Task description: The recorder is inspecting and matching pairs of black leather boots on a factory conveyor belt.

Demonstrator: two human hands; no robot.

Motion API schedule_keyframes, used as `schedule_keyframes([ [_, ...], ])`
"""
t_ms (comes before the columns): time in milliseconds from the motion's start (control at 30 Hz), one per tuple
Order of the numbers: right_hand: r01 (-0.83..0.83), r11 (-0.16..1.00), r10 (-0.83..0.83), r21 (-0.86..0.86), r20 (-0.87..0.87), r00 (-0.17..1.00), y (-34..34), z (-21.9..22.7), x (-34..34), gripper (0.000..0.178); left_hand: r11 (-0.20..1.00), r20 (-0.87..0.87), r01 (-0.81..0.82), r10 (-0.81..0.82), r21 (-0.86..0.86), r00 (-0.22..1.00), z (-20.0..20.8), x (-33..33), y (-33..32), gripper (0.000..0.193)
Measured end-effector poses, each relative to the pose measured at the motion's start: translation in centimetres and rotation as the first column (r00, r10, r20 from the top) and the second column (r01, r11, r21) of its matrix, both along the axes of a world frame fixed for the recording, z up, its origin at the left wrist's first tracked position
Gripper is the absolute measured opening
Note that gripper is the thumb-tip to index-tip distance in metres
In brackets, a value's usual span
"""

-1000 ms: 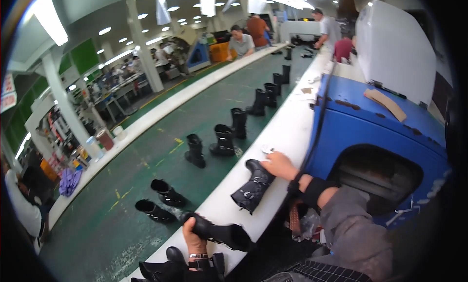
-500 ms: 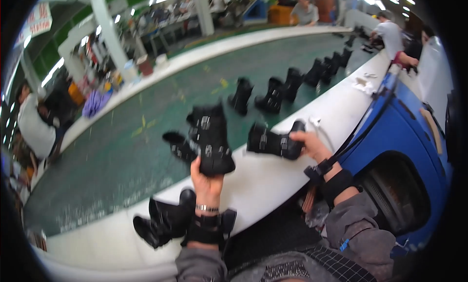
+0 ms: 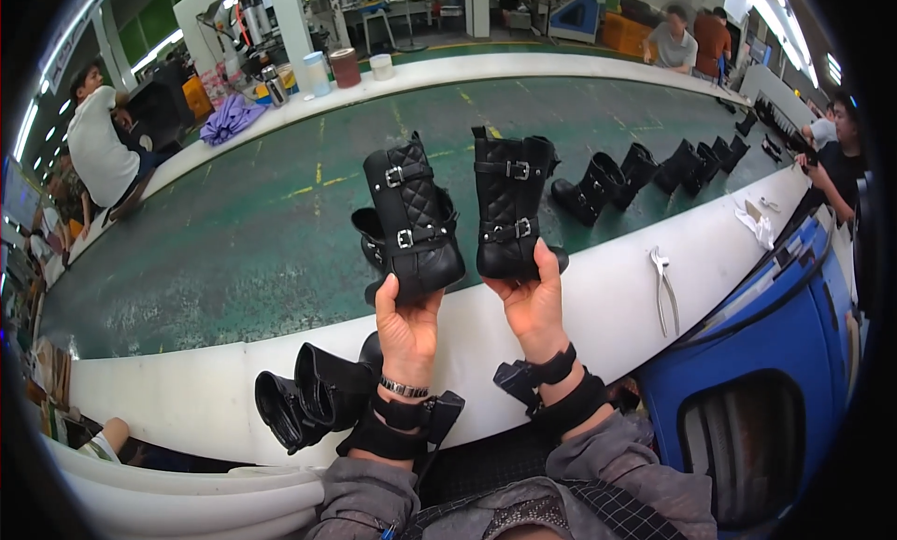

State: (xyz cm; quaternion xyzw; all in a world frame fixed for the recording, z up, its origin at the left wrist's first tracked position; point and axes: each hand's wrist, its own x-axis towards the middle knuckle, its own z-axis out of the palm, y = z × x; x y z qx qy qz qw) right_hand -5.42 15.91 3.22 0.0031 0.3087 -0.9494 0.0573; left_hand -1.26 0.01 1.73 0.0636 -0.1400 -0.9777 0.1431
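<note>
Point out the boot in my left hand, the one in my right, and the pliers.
Left-hand boot [image 3: 411, 206]: head view, quilted shaft.
Right-hand boot [image 3: 507, 200]: head view, shaft between its buckled straps.
Pliers [image 3: 662, 270]: head view, near the pivot.

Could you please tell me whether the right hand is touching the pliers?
Apart: the head view shows the right hand gripping a boot, while the pliers lie off to its right, with white ledge visible between.

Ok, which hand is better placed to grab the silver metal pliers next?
Your right hand, I'd say: the silver metal pliers lie to its right on the white worktop, farther from your left hand. Each holds a black leather-look boot with silver buckles, so the right would need freeing first.
</note>
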Motion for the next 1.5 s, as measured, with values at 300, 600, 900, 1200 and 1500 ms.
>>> schedule_keyframes([
  [300,0.04,0.997,-0.042,0.063,0.033,0.999,-0.3,-1.0,0.1,0.052,1.0,0.062,-0.016,0.018,-0.025,0.998,-0.3,0.1,0.7,0.048],
  [600,0.016,0.997,-0.02,0.078,0.053,0.998,-0.3,-1.4,0.7,0.052,0.999,0.055,-0.013,0.015,-0.039,0.998,-1.1,-0.1,1.0,0.05],
  [900,0.016,0.997,-0.02,0.076,0.058,0.998,-0.3,-1.8,0.5,0.052,0.996,0.105,-0.046,0.053,-0.073,0.993,-1.1,-0.1,1.2,0.053],
  [1200,0.009,0.997,-0.014,0.07,0.068,0.998,-0.3,-1.7,0.6,0.053,0.996,0.115,-0.052,0.061,-0.077,0.992,-1.4,-0.2,1.4,0.052],
  [1500,0.024,1.0,-0.025,0.016,0.11,0.994,-0.3,-1.8,0.5,0.051,0.998,0.091,-0.042,0.046,-0.051,0.995,-1.9,-0.3,1.6,0.053],
])
